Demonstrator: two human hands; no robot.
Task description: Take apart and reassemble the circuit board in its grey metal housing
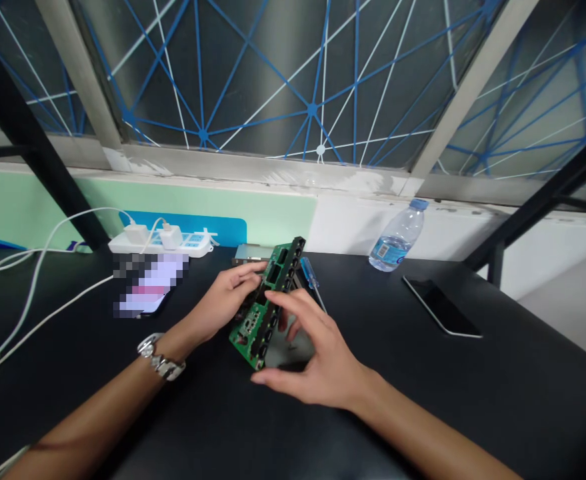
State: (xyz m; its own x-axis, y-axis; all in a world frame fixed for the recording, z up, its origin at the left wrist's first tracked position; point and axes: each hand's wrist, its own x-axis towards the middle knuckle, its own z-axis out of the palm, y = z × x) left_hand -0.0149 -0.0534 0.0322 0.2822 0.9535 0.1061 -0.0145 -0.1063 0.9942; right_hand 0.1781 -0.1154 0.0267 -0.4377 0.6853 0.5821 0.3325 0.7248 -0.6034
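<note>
The left hand holds a green circuit board by its side nearest that hand, the fingers closed on its edge. The board is tilted up between the two hands, above the surface, with its long row of black sockets facing the right hand. The right hand is spread wide: a fingertip touches the board near the middle, and the thumb reaches to just beside its lower corner; whether the thumb touches the board, I cannot tell. A silver watch is on the left wrist.

Beyond the right hand, a screwdriver with a blue, see-through handle lies on the surface, partly hidden by the board. A grey piece shows between the board and the right hand, mostly covered. Beyond the left hand's fingertips there is a flat metal thing, also partly hidden.

To the left of the left hand lies a phone with a lit screen, and farther off, a white power strip with two chargers and white cables. Well to the right of the right hand are a dark-screened phone and, farther back by the wall, an upright water bottle, partly full.
</note>
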